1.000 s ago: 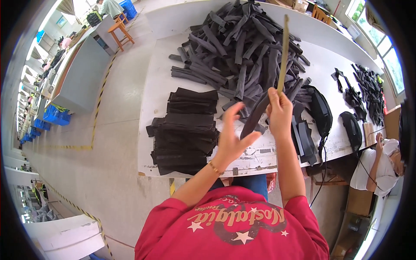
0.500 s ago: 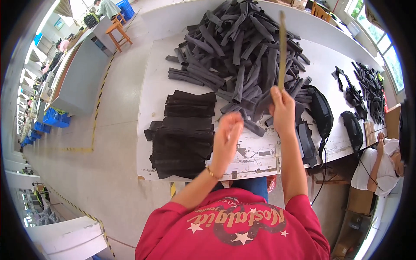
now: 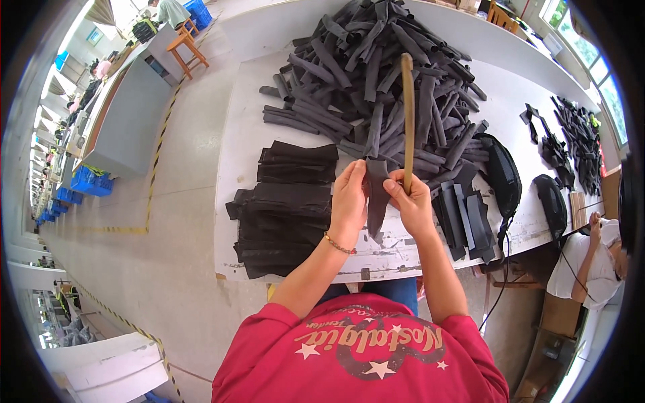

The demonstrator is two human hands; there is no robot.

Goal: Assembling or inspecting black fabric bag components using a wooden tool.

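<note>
My left hand (image 3: 350,201) is closed on the left edge of a dark grey fabric sleeve (image 3: 377,195), which hangs between my hands over the near part of the table. In my right hand (image 3: 412,203) is a thin, yellowish-brown stick (image 3: 408,121), pointing up and away from me. The fingertips of that hand also touch the sleeve's right side. Beyond my hands rises a big heap of grey fabric tubes (image 3: 373,87). Left of my left hand lie flattened black sleeves (image 3: 285,218) in stacked rows. Several flat dark strips (image 3: 462,218) rest right of my right hand.
Two black curved pouches (image 3: 500,174) with cords lie on the white table (image 3: 235,127) at the right. Farther right are more dark strips (image 3: 576,144) and another person (image 3: 591,262) in white. A low partition (image 3: 269,30) borders the table's far side. A wooden stool (image 3: 187,54) stands across the aisle.
My left hand has come up to the sleeve and gripped it. My right hand has moved left and nearer, bringing the stick and the sleeve away from the heap.
</note>
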